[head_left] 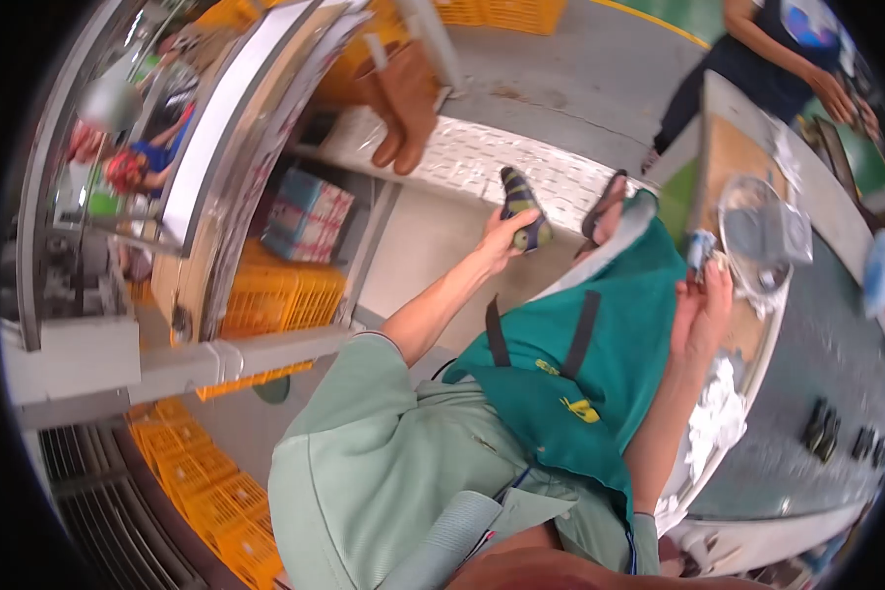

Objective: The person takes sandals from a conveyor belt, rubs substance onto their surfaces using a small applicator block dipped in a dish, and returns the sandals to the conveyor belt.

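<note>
My left hand (509, 236) is closed around a dark, olive-striped, shoe-shaped piece (526, 202), held out over the floor to the left of my lap. My right hand (703, 305) is over the edge of the worktable, its fingers curled at a small blue-and-white item (700, 249) whose kind I cannot make out. Just beyond it, an oval tray (742, 197) bears a clear plastic container (787, 231). A green apron (580, 334) covers my lap.
Crumpled white paper (718, 413) lies along the table edge. Dark shoes (822, 428) sit on the grey-green belt (787, 457) at right. Brown boots (400, 103) stand on a metal platform (472, 152). Yellow crates (202, 462) line the left. Another person (767, 59) stands at upper right.
</note>
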Available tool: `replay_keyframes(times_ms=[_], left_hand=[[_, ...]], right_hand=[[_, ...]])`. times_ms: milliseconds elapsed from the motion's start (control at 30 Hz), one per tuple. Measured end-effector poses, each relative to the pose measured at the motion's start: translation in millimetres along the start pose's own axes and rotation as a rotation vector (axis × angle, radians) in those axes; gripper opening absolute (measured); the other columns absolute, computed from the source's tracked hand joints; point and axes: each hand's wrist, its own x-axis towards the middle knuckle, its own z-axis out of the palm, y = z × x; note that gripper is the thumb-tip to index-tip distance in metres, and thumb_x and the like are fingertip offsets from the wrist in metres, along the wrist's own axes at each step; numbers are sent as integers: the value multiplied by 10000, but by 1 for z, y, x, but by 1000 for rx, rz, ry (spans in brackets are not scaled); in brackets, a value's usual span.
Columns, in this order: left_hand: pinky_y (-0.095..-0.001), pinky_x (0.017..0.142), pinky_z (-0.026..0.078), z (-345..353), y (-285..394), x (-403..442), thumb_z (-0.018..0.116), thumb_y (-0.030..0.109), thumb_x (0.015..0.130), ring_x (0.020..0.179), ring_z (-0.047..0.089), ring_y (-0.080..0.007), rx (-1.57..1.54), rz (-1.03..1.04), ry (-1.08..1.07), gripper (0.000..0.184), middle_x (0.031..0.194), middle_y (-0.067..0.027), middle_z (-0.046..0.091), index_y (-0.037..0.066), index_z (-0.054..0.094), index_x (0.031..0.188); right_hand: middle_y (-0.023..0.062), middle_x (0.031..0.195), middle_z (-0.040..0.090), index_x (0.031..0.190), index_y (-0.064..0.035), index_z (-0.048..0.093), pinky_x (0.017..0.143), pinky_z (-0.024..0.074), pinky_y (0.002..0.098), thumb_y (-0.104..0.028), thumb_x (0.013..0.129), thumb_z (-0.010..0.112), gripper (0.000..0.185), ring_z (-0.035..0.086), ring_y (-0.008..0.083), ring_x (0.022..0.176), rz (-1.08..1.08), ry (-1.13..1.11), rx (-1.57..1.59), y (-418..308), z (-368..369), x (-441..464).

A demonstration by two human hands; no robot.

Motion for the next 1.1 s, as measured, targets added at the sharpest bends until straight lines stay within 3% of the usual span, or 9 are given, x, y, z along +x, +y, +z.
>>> replay_keyframes(times_ms=[167, 267, 333, 433, 467, 600, 700, 800, 1100], left_hand=[[-392, 666, 511, -175, -16, 6, 773, 222, 667, 829, 597, -186, -104, 110, 440, 540, 969, -73, 591, 80, 480, 1098], [-384, 598, 500, -249, 81, -21, 769, 217, 639, 788, 591, -219, -68, 452, 800, 513, 926, -82, 580, 50, 501, 1044], [-374, 552, 507, -314, 166, -36, 831, 219, 567, 817, 584, -263, 64, 712, 1011, 766, 1039, -139, 535, 39, 386, 1165], [-326, 543, 531, -330, 264, -71, 835, 261, 588, 769, 596, -255, -62, 713, 1324, 939, 1087, -178, 507, -23, 238, 1254], [-292, 503, 495, -330, 275, -76, 821, 233, 600, 746, 589, -224, 77, 767, 1219, 1110, 1046, -179, 532, -29, 54, 1358], [-246, 378, 384, -297, 208, -18, 700, 201, 738, 421, 483, -139, 320, 784, 905, 956, 571, -63, 535, -46, 21, 1363], [-230, 440, 421, -223, 86, 47, 608, 120, 791, 612, 550, -127, 196, 371, 660, 564, 812, -62, 551, 20, 356, 1285], [-218, 457, 417, -104, 4, 76, 570, 76, 805, 617, 574, -127, 233, 186, 454, 463, 839, -67, 570, -14, 404, 1228], [-215, 536, 439, 138, -69, 49, 594, 134, 826, 650, 583, -112, 281, 324, -191, 370, 836, -45, 602, 5, 481, 1154]], right_hand=[[17, 902, 597, 1045, -68, 511, 596, 454, 232, -85, 868, 553, 183, 551, 88, 738, 65, -31, -59, 13, 14, 8], [16, 907, 596, 1062, -63, 513, 586, 451, 223, -103, 866, 564, 206, 552, 87, 743, 43, -33, -164, 15, 22, 18], [17, 912, 595, 1062, -63, 513, 585, 452, 223, -106, 867, 563, 206, 552, 86, 743, 56, -51, -179, 14, 32, 23], [21, 925, 593, 1065, -64, 512, 590, 461, 229, -103, 868, 559, 206, 554, 89, 751, 73, -73, -204, 14, 45, 27], [24, 931, 593, 1067, -64, 511, 595, 465, 232, -98, 869, 555, 206, 559, 92, 760, 67, -93, -195, 15, 48, 24], [36, 973, 590, 1084, -58, 507, 596, 515, 242, -71, 861, 551, 228, 587, 104, 791, 83, -132, -142, 32, 47, 22], [30, 911, 594, 1061, -54, 528, 565, 525, 243, -69, 830, 588, 239, 587, 105, 758, 129, -89, -97, 39, 42, 20], [14, 897, 597, 1069, -72, 528, 566, 493, 228, -81, 818, 606, 262, 569, 87, 752, 125, -66, -78, 21, 30, 21], [-6, 877, 566, 1049, -85, 521, 566, 421, 237, -104, 837, 590, 223, 519, 80, 742, -9, 25, 73, -26, -42, -5]])
